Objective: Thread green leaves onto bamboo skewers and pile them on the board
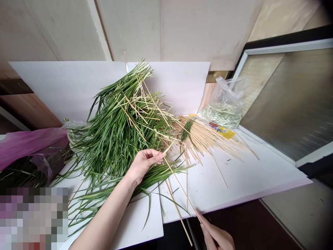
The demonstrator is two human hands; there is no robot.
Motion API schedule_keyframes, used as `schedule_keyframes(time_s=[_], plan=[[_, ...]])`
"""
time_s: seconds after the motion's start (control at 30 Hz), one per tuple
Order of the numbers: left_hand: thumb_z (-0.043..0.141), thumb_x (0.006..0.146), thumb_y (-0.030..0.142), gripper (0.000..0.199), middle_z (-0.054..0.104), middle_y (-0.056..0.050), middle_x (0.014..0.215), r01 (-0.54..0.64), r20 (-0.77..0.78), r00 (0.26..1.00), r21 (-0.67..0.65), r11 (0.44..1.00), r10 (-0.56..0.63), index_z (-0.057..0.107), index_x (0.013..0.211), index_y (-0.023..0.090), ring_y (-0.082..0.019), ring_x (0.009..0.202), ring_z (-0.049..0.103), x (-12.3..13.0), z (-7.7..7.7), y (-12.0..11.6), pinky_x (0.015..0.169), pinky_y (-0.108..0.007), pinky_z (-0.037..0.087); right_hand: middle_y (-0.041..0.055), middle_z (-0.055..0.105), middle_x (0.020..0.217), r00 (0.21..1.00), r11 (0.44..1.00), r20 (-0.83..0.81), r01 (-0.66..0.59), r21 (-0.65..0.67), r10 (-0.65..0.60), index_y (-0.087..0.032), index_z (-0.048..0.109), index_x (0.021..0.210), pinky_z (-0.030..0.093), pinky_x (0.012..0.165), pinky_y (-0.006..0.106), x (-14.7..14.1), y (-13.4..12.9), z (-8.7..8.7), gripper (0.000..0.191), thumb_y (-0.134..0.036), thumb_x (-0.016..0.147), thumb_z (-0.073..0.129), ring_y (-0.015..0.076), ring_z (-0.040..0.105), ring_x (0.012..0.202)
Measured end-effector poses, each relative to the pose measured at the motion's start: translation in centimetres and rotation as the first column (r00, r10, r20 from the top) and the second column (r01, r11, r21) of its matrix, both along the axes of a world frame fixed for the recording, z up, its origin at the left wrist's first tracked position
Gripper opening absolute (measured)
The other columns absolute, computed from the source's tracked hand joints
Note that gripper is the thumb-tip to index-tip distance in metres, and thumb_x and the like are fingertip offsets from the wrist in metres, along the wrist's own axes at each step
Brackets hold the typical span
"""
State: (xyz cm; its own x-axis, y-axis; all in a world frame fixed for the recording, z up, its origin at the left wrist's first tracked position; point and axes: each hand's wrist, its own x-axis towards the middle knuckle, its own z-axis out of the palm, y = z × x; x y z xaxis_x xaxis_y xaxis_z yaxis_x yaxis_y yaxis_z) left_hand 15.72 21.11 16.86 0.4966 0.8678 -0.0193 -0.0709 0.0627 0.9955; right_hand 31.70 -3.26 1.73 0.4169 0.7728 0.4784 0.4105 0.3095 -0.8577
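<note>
My left hand (147, 162) is closed in a pinch near the middle of the view, on the pale end of a green stalk beside the upper end of a thin wooden skewer (180, 185). At the bottom right my right hand (214, 234) is closed on the lower end of that same skewer, which slants between the two hands. Behind and left of my left hand lies a big heap of long green leafy stalks (111, 139), with loose skewers scattered on top. Right of it, many skewers (203, 135) lie fanned out, a small green bundle on them.
A clear bag of pale green pieces (223, 113) stands at the back right of the white table (249, 177). A purple bag (33, 146) is at the left. White boards (179, 83) stand behind the heap. A framed glass panel (291, 100) is at the right.
</note>
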Motion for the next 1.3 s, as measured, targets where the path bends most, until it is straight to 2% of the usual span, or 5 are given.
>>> schedule_keyframes(time_s=[0.2,0.47,0.87,1.13,1.3], plan=[[0.091,0.062,0.041,0.033,0.068,-0.002,0.066,0.047,-0.046,0.998,0.024,0.999,-0.046,0.074,0.07,0.013,-0.011,0.061,0.055,1.1,1.8,-0.3,0.064,-0.025,0.046,0.0075,0.075,0.077,1.0,0.999,-0.001,-0.022,0.037,0.023,-0.023,0.071,0.133,0.062,0.066,0.024,0.3,-0.3,-0.4,0.033,-0.028,0.104,0.055,0.0147,0.064,0.049],[0.09,0.063,0.04,0.033,0.069,-0.003,0.068,0.101,-0.082,0.992,0.053,0.993,-0.097,0.074,0.072,0.013,-0.012,0.062,0.058,3.0,2.9,-1.5,0.064,-0.025,0.047,0.0008,0.063,0.061,0.996,0.995,0.059,-0.065,0.076,0.06,-0.026,0.061,0.144,0.049,0.041,0.02,0.7,-0.3,0.2,0.044,-0.016,0.103,0.049,0.0125,0.051,0.04],[0.092,0.06,0.043,0.037,0.069,-0.003,0.069,0.168,-0.1,0.98,-0.019,0.986,-0.169,0.074,0.071,0.013,-0.013,0.065,0.058,5.0,1.4,-4.6,0.069,-0.028,0.044,-0.0012,0.057,0.066,0.999,0.987,0.017,-0.029,0.157,0.027,-0.027,0.057,0.148,0.043,0.041,0.02,0.3,-0.3,-0.7,0.05,-0.008,0.102,0.047,0.0109,0.044,0.042],[0.088,0.062,0.053,0.043,0.068,-0.004,0.066,0.346,-0.287,0.9,0.014,0.938,-0.327,0.073,0.069,0.014,-0.014,0.061,0.053,7.3,-2.7,-8.2,0.06,-0.027,0.037,-0.0029,0.051,0.059,0.998,0.992,-0.002,0.067,0.108,-0.067,-0.028,0.058,0.146,0.046,0.044,0.02,0.6,-0.5,-0.2,0.045,-0.015,0.104,0.048,0.0122,0.046,0.043],[0.071,0.084,0.048,0.034,0.076,-0.008,0.103,0.477,-0.554,0.792,0.3,0.826,-0.255,0.078,0.1,0.018,-0.021,0.085,0.065,5.5,0.4,-5.8,0.072,-0.029,0.045,-0.0058,0.045,0.056,0.989,0.992,-0.076,0.126,0.005,-0.125,-0.023,0.062,0.141,0.045,0.044,0.019,0.8,-0.4,-1.0,0.037,-0.022,0.105,0.051,0.0117,0.044,0.042]])
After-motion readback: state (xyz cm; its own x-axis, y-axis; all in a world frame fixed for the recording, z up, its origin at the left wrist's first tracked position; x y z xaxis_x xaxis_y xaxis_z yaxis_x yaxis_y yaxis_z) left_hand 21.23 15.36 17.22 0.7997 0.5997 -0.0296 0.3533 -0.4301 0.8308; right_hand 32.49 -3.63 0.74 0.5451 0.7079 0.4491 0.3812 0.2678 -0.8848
